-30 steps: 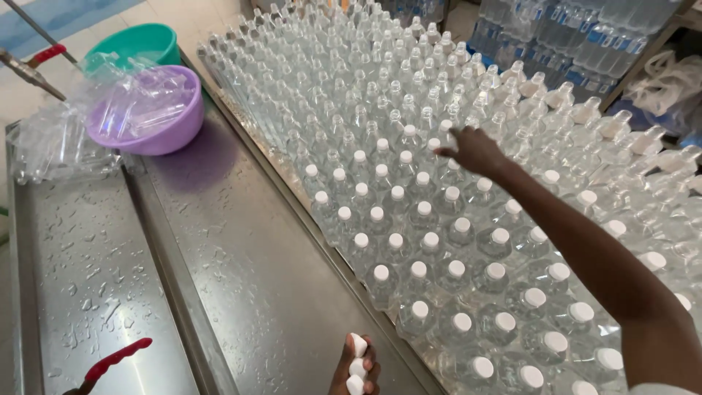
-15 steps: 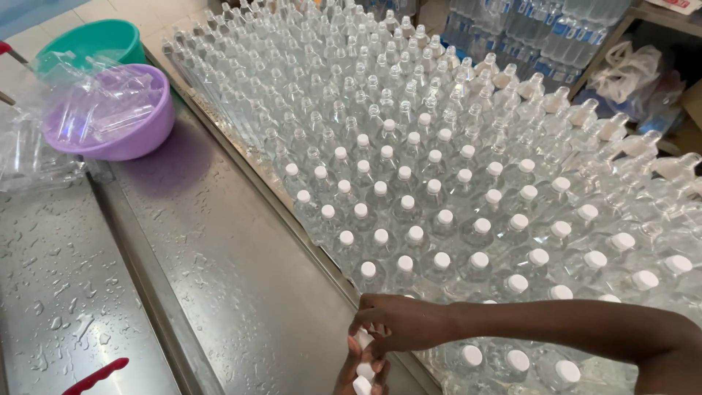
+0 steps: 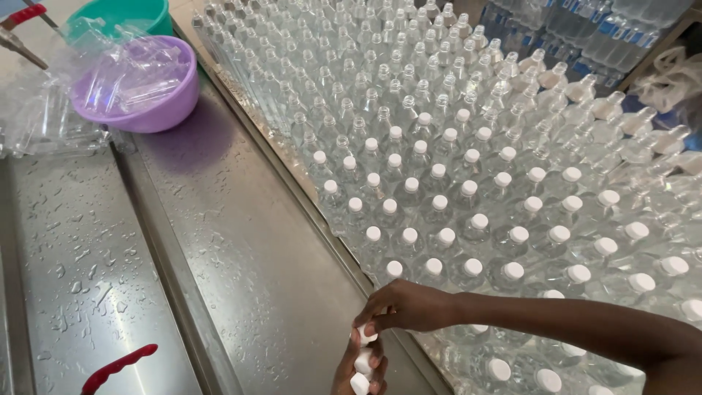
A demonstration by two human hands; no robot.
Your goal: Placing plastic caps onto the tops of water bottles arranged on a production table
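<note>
Now your right hand [image 3: 406,307] pinches a white cap [image 3: 365,335] at bottom centre of the frame, fingers closed on it. Below it, your left hand [image 3: 360,369] is cupped around more caps [image 3: 362,362]. Both hover over the wet desk [image 3: 248,256], just beside the bottles [image 3: 475,183].

We see our right hand [image 3: 409,307] pinching a white cap [image 3: 365,335] from the stack in our left hand [image 3: 358,369] — beside rows of clear bottles [image 3: 439,183], 1 purple bowl [image 3: 157,110] on the wet steel table [image 3: 241,271].
</note>
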